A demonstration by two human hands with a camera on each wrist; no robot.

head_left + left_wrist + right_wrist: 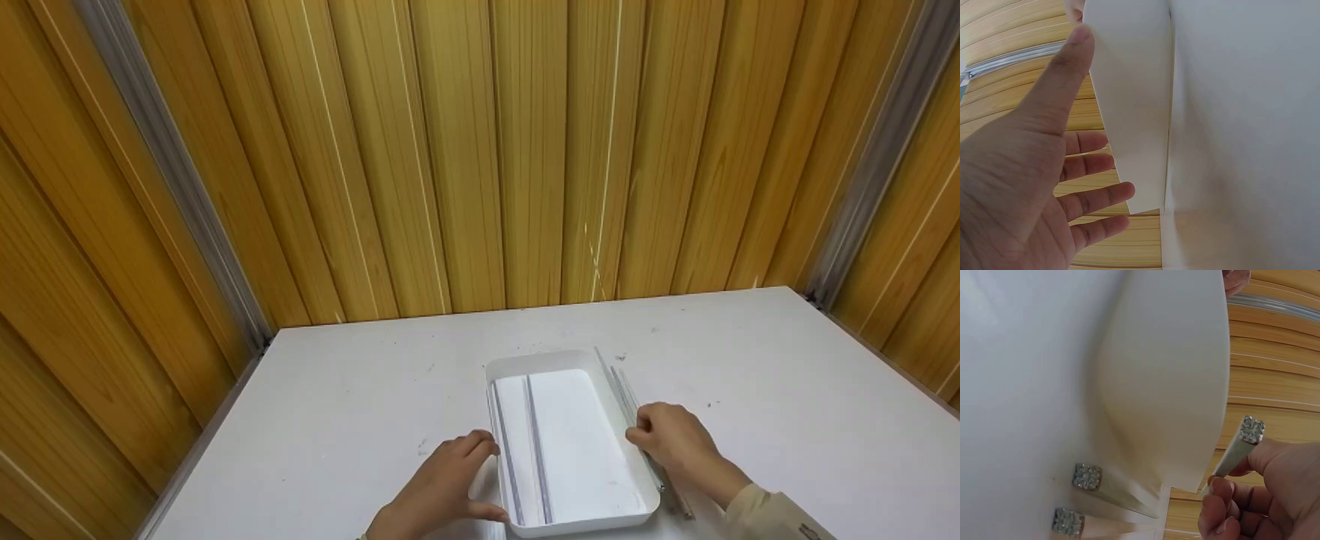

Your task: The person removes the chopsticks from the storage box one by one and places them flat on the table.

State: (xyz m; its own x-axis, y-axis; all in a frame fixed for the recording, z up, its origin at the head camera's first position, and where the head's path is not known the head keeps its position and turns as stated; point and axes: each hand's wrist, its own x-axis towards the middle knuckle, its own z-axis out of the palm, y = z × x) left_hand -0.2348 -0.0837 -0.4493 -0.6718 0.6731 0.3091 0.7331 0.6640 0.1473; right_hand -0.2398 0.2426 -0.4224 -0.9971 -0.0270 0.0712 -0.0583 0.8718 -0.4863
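Observation:
A white rectangular tray (pixel 570 525) sits on the table. Inside it, along its left side, lie two long thin sticks, one nearer the wall (pixel 507 451) and another stick (pixel 538 451) beside it. My left hand (pixel 442 484) rests against the tray's left wall, fingers and thumb extended and spread in the left wrist view. Beside the right wall, my right hand (pixel 679 439) pinches a slim chopstick (pixel 1235 455) with a square glittery end, raised off the table. Two similar chopsticks, one upper (pixel 1088 477) and one lower (pixel 1068 522), lie on the table beside the tray.
The white table (pixel 360 405) carries a few small dark marks. Wood-patterned panels (pixel 465 150) rise behind and at both sides, with grey metal posts (pixel 180 180) at the corners.

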